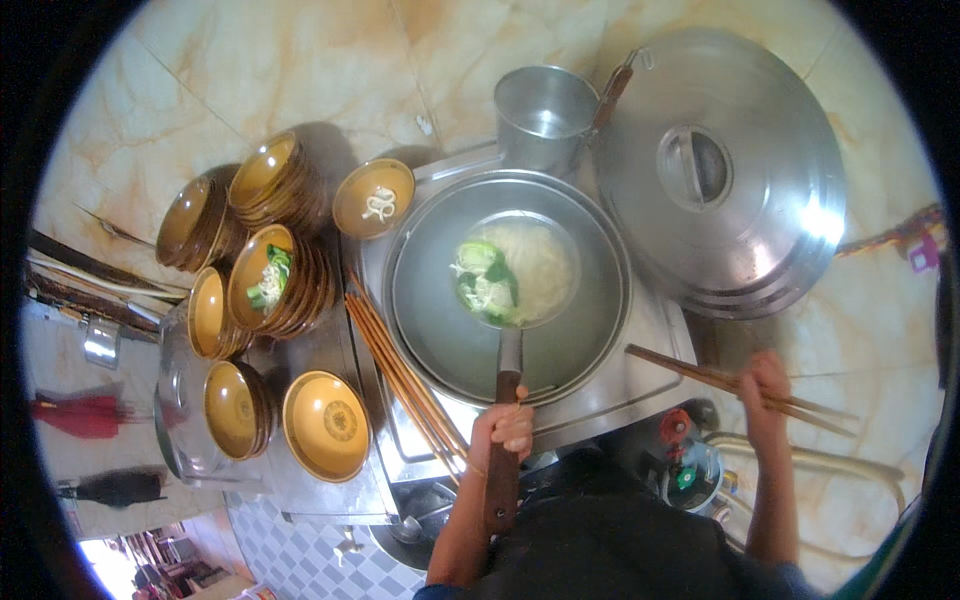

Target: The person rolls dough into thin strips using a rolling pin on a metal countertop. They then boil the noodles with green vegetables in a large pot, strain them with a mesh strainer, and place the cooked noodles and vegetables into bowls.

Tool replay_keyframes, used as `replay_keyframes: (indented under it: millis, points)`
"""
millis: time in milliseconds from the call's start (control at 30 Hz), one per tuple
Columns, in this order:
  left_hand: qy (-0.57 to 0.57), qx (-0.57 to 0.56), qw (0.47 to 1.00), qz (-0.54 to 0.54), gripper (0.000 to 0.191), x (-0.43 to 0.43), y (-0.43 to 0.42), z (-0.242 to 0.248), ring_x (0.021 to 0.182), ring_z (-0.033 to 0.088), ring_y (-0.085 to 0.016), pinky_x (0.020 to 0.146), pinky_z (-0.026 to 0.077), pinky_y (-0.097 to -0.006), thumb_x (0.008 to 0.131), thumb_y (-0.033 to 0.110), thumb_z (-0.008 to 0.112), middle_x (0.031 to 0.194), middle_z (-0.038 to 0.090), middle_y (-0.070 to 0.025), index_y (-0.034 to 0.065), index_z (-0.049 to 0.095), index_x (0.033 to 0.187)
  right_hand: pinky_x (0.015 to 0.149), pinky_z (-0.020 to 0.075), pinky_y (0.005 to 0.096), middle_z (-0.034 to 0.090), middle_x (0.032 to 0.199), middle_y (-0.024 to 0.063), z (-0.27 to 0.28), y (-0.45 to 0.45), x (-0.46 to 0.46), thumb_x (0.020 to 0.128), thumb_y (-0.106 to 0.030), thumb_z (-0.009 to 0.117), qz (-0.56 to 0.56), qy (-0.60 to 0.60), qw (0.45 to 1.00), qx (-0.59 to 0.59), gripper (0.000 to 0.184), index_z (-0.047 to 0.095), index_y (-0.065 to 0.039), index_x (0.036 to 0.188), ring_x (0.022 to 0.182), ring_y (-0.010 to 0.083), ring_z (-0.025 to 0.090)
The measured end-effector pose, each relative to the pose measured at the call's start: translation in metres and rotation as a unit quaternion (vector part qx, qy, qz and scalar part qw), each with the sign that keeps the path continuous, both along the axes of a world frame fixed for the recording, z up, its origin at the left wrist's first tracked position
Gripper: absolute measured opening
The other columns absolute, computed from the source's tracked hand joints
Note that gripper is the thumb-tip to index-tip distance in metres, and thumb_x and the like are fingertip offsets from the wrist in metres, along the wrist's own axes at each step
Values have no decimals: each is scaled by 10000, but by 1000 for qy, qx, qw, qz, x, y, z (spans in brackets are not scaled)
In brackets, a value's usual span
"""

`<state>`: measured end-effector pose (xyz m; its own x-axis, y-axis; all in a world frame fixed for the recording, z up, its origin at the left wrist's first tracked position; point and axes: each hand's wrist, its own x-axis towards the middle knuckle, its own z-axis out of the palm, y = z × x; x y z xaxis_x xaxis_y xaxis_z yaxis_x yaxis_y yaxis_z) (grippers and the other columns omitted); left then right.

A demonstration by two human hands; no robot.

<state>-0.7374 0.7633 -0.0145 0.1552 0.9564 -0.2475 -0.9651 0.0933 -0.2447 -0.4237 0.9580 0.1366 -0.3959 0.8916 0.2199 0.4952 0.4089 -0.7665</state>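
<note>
My left hand (508, 429) grips the wooden handle of a metal strainer or ladle (512, 352), whose round head lies over a large metal pot (420, 322) of cloudy liquid. Green leafy vegetable (484, 262) with thin white strands sits in the head's left part, with pale noodle-like food (536, 262) beside it. To the right of the pot, my right hand (765, 386) is closed around long wooden chopsticks (675, 364), their narrow ends apart at the right. More long sticks (401, 367) lie along the pot's left side.
Stacked brown bowls (300, 300) stand at the left, the nearest stack's top one holding greens. A bowl with white strands (346, 202) is beside the pot. Beyond the pot stands a metal saucepan (544, 150); a large lid (772, 150) leans at the right. A gas cylinder (694, 480) stands below.
</note>
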Motion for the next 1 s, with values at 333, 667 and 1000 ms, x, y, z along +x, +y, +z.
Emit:
replay_keyframes:
  millis: [333,667,1000]
  points:
    - [95,-78,992,24,240,-1,-21,51,434,327,-23,390,259,-193,920,55,436,632,365,56,95,465,1155,689,468,321,617,868,126,15,16,11,838,-23,582,17,38,998,48,92,647,24,792,727,198,567]
    - [-4,-39,998,38,195,17,-34,45,405,352,-18,390,302,-201,944,58,379,592,380,47,51,461,1121,835,495,304,648,1031,114,-82,21,-151,857,-49,626,166,127,976,-51,179,656,-25,1032,958,220,621]
    - [-80,-86,992,43,170,-16,54,-23,429,389,-40,455,362,-221,922,61,411,596,400,38,9,535,1025,794,512,328,645,1031,141,-155,35,-208,832,-12,643,249,54,967,-22,188,650,-18,1020,919,267,637]
